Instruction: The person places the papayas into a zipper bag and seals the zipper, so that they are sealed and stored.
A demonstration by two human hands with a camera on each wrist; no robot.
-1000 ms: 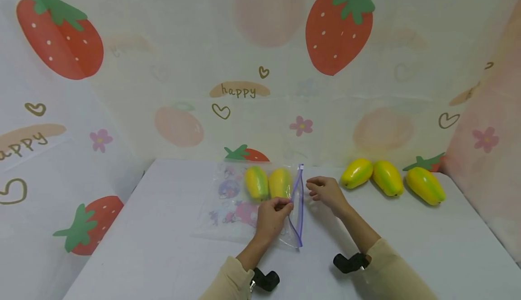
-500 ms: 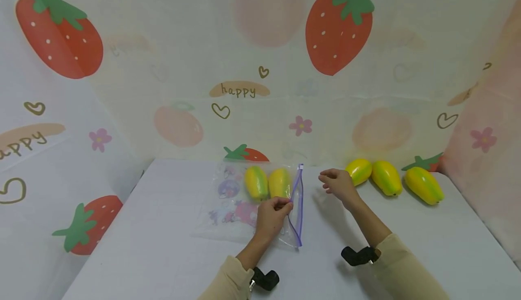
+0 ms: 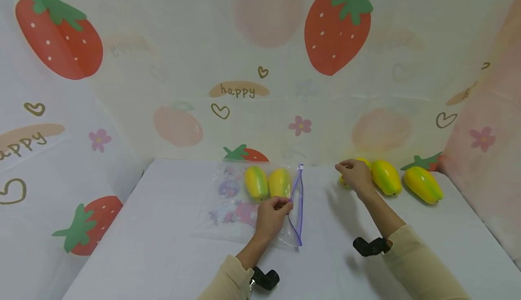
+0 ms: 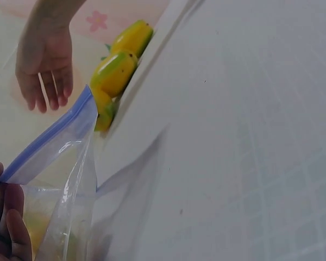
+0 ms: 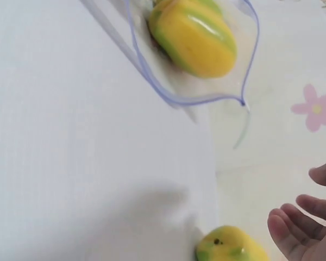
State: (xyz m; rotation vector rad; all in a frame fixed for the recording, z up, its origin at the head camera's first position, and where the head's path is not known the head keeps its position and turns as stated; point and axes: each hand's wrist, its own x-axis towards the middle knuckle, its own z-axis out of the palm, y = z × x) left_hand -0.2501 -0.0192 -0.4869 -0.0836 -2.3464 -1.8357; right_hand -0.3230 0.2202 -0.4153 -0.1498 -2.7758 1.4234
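Observation:
A clear zip bag (image 3: 225, 200) with printed figures and a purple zip edge lies on the table, its mouth facing right. Inside it are two yellow-green papayas, a left one (image 3: 256, 183) and a right one (image 3: 279, 182). My left hand (image 3: 269, 218) pinches the upper layer at the mouth, lifting it; the left wrist view shows the raised purple edge (image 4: 49, 130). Fingers relaxed and holding nothing, my right hand (image 3: 355, 175) hovers at the nearest loose papaya (image 5: 231, 247) and partly hides it in the head view. I see a gap between them in the right wrist view.
Two more papayas, one in the middle (image 3: 386, 178) and one farther right (image 3: 423, 185), lie along the back of the white table (image 3: 154, 227). A fruit-printed curtain (image 3: 252, 123) rises behind and at both sides.
My right hand has moved right and away from the bag's mouth, over to the leftmost loose papaya. The left hand and the bag have stayed put.

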